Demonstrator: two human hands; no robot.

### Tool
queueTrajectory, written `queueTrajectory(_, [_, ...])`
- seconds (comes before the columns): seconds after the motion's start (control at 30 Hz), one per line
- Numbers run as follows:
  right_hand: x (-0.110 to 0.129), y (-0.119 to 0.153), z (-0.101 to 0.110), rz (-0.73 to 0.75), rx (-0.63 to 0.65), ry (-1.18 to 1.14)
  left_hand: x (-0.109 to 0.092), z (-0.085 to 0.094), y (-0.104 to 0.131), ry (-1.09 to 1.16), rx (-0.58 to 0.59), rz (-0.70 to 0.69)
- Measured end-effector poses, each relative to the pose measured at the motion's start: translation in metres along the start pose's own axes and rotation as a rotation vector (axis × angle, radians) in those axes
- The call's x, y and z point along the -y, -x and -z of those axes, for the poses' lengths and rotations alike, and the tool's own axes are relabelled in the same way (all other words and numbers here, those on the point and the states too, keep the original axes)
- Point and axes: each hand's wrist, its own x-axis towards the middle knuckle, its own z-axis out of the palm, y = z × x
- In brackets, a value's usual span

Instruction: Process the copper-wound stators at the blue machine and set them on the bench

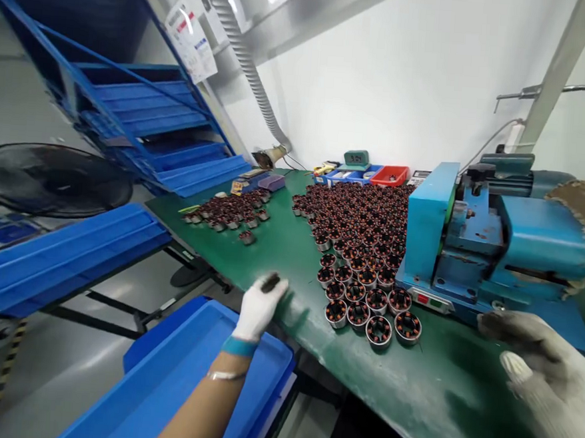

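Note:
My left hand, in a white glove with a blue cuff, is over the near edge of the green table. Its fingers are closed on a small dark part, which is blurred. My right hand, in a soiled glove, is over the table at the right, in front of the blue machine. Its thumb stands apart from the half-bent fingers, and I see nothing between them. Between my hands stand many motor stators with copper windings in silver rings, in close rows. A smaller group of stators sits at the far left.
The machine's base carries a red and green switch. A blue tray lies below the table's left edge. Red bin, clock and duct hose are at the back. A fan and blue rack stand left.

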Motion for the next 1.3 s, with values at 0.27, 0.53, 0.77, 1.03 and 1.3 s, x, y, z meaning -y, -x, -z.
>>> queueTrajectory(0.27, [0.014,0.001,-0.010,-0.075,0.078,-0.085,-0.055,-0.027,0.080,-0.256,0.353,-0.257])
queueTrajectory(0.53, [0.013,0.004,-0.017,0.008,0.173,0.045,-0.065,-0.043,0.084,-0.156,0.181,-0.111])
queueTrajectory(0.77, [0.022,0.009,-0.025,0.105,0.260,0.097,-0.065,-0.051,0.105,-0.019,0.090,-0.065])
queueTrajectory(1.03, [0.025,0.011,-0.027,0.096,0.292,0.101,-0.060,-0.050,0.102,0.135,0.076,-0.126])
queueTrajectory(1.3, [0.035,0.020,-0.047,0.256,0.202,0.164,-0.120,-0.050,0.147,0.434,0.147,-0.384])
